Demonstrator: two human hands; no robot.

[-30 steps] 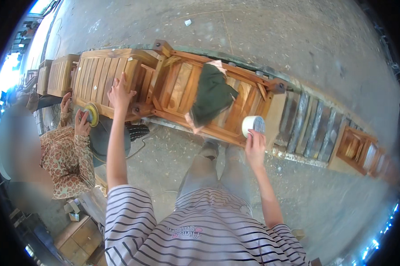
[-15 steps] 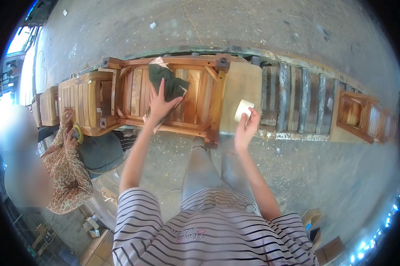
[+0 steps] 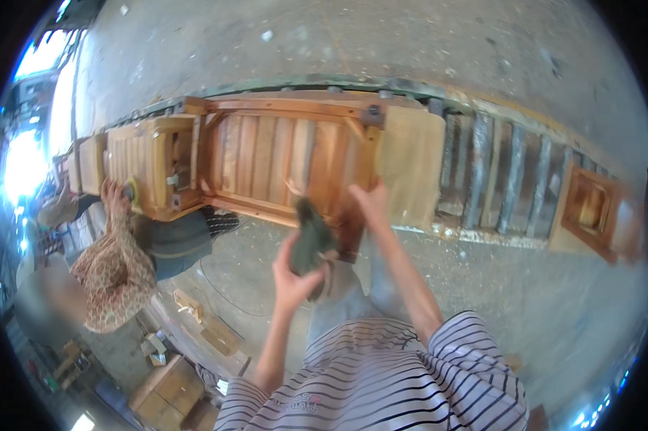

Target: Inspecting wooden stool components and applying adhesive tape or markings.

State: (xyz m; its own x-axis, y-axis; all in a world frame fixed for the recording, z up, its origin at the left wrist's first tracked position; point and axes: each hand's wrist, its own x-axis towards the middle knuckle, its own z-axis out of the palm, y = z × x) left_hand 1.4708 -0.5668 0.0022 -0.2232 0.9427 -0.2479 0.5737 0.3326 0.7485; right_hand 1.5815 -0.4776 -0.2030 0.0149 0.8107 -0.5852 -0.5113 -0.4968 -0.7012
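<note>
My left hand (image 3: 295, 279) is closed around a bunched dark green cloth (image 3: 311, 233) with pale ends, held at the near side of a slatted wooden furniture piece (image 3: 266, 154). That piece is reddish-brown, with dark caps at its corners. At its right end, my right hand (image 3: 372, 212) grips the wooden end member, some of its fingers hidden and blurred. The cream roll seen earlier does not show now.
The piece rests on a roller conveyor (image 3: 482, 172), with a tan board (image 3: 410, 165) at its right. More wooden pieces (image 3: 144, 161) stand to the left, where a co-worker in a patterned sleeve (image 3: 119, 266) handles one. Another wooden frame (image 3: 589, 208) lies far right.
My left hand has lifted the green cloth off the slats and drawn it toward me. My right hand has moved left onto the piece's end; the cream roll has gone from sight.
</note>
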